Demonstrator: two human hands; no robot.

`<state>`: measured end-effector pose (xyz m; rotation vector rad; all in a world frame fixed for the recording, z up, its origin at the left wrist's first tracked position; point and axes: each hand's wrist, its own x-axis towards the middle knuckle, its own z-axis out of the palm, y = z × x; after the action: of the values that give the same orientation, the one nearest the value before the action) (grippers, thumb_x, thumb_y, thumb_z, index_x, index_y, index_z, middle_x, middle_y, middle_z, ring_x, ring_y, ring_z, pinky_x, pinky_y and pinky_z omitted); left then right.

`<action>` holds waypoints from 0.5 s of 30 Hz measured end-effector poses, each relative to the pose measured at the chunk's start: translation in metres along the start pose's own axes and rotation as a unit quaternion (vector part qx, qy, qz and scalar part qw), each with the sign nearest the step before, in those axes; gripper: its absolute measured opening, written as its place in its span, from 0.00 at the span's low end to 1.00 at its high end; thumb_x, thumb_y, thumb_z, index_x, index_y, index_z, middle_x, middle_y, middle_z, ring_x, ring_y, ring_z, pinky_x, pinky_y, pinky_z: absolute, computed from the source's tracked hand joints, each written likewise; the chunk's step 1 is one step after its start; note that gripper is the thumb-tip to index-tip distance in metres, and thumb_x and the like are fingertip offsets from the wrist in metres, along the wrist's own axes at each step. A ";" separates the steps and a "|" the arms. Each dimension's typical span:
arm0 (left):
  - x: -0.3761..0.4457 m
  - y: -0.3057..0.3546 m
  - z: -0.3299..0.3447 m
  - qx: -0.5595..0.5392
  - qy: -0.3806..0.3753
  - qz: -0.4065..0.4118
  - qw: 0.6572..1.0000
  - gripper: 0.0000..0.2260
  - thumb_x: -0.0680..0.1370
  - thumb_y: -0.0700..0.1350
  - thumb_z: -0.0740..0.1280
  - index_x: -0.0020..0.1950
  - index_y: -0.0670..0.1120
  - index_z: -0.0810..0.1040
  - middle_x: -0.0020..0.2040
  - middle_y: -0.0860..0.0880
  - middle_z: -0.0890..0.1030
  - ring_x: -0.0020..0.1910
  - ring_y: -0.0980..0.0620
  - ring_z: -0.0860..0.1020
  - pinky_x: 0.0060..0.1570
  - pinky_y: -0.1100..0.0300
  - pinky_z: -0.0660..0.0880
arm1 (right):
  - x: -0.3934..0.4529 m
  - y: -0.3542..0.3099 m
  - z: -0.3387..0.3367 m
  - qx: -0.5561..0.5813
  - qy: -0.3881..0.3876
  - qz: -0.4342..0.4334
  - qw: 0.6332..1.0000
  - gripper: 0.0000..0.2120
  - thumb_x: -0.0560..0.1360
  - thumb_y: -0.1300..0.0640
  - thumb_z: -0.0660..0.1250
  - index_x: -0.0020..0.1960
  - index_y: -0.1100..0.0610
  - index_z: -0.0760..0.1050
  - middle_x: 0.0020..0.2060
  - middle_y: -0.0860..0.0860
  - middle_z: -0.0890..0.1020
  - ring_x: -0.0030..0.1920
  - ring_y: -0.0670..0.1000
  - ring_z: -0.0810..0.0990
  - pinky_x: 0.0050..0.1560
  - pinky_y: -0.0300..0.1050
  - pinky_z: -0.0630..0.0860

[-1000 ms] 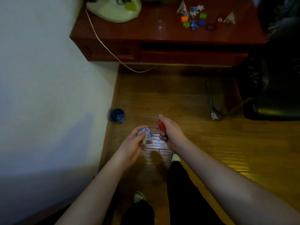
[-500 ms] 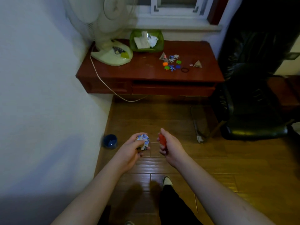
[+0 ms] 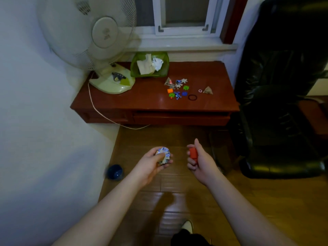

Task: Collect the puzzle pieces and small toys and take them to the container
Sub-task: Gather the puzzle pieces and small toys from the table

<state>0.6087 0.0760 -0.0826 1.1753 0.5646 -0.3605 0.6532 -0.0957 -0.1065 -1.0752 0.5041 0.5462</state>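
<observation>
Puzzle pieces point(image 3: 163, 155) half-hidden in left hand point(image 3: 150, 163)

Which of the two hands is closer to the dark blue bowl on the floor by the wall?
Left. The left hand is just right of the blue bowl; the right hand is farther right, beyond the left hand.

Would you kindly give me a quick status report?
Left hand grips puzzle pieces. Right hand grips red toy. More pieces on table. Floor path open.
</observation>
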 end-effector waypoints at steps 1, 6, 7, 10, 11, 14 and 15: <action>0.005 0.004 0.008 0.004 0.004 0.005 1.000 0.10 0.81 0.38 0.59 0.61 0.44 0.74 0.53 0.40 0.83 0.48 0.48 0.83 0.50 0.57 0.78 | 0.005 -0.008 -0.003 -0.001 -0.005 0.007 1.000 0.21 0.77 0.40 0.61 0.56 0.58 0.74 0.36 0.51 0.72 0.25 0.44 0.65 0.22 0.37 0.61; 0.027 0.017 0.032 0.008 0.017 0.005 1.000 0.10 0.81 0.41 0.60 0.61 0.44 0.74 0.53 0.41 0.83 0.46 0.49 0.83 0.46 0.59 0.79 | 0.028 -0.037 -0.007 -0.004 -0.017 0.028 0.999 0.21 0.77 0.41 0.62 0.57 0.59 0.75 0.36 0.51 0.74 0.26 0.44 0.66 0.24 0.37 0.61; 0.031 0.019 0.034 0.007 0.018 0.006 1.000 0.10 0.81 0.41 0.60 0.62 0.44 0.74 0.53 0.40 0.83 0.46 0.49 0.83 0.47 0.60 0.79 | 0.032 -0.041 -0.007 0.002 -0.022 0.031 0.999 0.21 0.77 0.42 0.62 0.56 0.59 0.75 0.36 0.51 0.73 0.26 0.44 0.65 0.24 0.37 0.60; 0.045 0.026 0.036 0.012 0.018 0.012 1.000 0.11 0.81 0.41 0.60 0.62 0.42 0.73 0.52 0.41 0.83 0.46 0.50 0.83 0.46 0.60 0.80 | 0.045 -0.048 -0.003 0.019 -0.033 0.045 0.998 0.19 0.77 0.43 0.63 0.55 0.59 0.74 0.36 0.52 0.73 0.26 0.44 0.66 0.23 0.36 0.59; 0.050 0.030 0.036 0.012 0.019 0.015 1.000 0.11 0.81 0.41 0.60 0.63 0.42 0.73 0.51 0.41 0.83 0.46 0.49 0.83 0.45 0.61 0.81 | 0.049 -0.051 -0.001 0.021 -0.032 0.049 0.998 0.19 0.77 0.43 0.63 0.55 0.59 0.74 0.36 0.52 0.73 0.26 0.44 0.66 0.23 0.36 0.59; 0.067 0.043 0.032 0.010 0.020 0.021 1.000 0.11 0.81 0.41 0.61 0.62 0.43 0.74 0.53 0.41 0.83 0.49 0.48 0.83 0.45 0.61 0.80 | 0.061 -0.061 0.004 0.018 -0.028 0.051 0.998 0.18 0.77 0.44 0.63 0.54 0.59 0.74 0.35 0.52 0.74 0.25 0.44 0.65 0.22 0.36 0.58; 0.074 0.047 0.031 0.004 0.020 0.021 1.000 0.10 0.81 0.41 0.61 0.62 0.44 0.74 0.54 0.40 0.82 0.50 0.48 0.83 0.46 0.61 0.80 | 0.065 -0.065 0.007 0.016 -0.026 0.049 0.998 0.18 0.77 0.43 0.63 0.53 0.59 0.74 0.35 0.52 0.75 0.24 0.44 0.64 0.22 0.36 0.58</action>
<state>0.7009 0.0658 -0.0820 1.2031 0.5729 -0.3050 0.7453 -0.1029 -0.1007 -1.0078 0.5194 0.6490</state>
